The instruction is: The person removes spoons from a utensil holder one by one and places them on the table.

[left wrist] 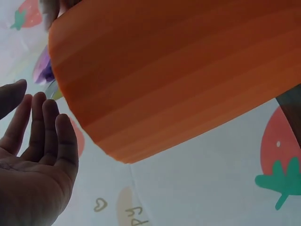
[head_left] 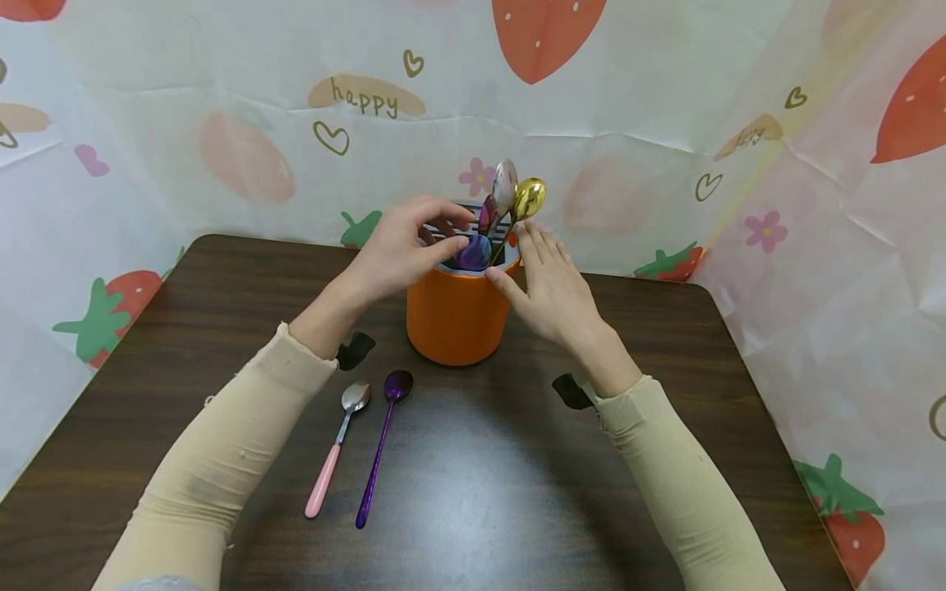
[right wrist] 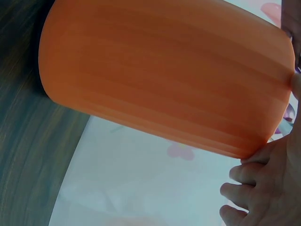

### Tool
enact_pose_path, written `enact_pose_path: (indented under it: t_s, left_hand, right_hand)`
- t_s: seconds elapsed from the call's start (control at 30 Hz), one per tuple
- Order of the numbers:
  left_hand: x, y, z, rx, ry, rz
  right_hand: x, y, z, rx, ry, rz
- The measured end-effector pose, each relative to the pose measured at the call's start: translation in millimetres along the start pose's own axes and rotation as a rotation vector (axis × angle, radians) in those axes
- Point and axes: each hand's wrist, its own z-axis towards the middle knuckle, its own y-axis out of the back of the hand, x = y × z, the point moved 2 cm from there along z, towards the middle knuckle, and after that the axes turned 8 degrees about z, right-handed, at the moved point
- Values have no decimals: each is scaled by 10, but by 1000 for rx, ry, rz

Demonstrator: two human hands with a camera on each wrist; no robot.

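Observation:
In the head view an orange cylindrical holder (head_left: 456,320) stands upright with a slotted insert in its top. A silver spoon (head_left: 505,189), a gold spoon (head_left: 529,199) and a magenta spoon (head_left: 484,217) rise out of it, bowls up. Lower at the near rim sits the bowl of a blue-purple spoon (head_left: 475,253). My left hand (head_left: 406,240) hovers over the holder's left side, fingers bent and spread from the thumb, the thumb tip right by that bowl. With fingers extended, my right hand (head_left: 550,287) rests against the rim on the right. The spoon handles are hidden inside the holder.
On the dark wooden table (head_left: 473,492), in front of the holder and to its left, lie a pink-handled spoon (head_left: 338,447) and a long purple spoon (head_left: 384,443). A strawberry-print sheet (head_left: 443,49) hangs behind the table and at its sides.

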Motion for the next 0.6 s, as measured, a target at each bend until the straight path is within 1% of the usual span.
enact_pose_path:
  t_s: [0.1, 0.37, 0.47, 0.6]
  left_hand:
    - [2, -28, 9, 25, 4, 19]
    - [9, -81, 26, 88, 21, 37]
    - [5, -88, 24, 97, 24, 47]
    - [0, -96, 26, 99, 22, 32]
  right_hand:
    - [4, 3, -2, 0, 2, -4]
    - [12, 6, -2, 13, 3, -13]
    - [14, 7, 1, 13, 2, -13]
    - [15, 8, 3, 16, 1, -13]
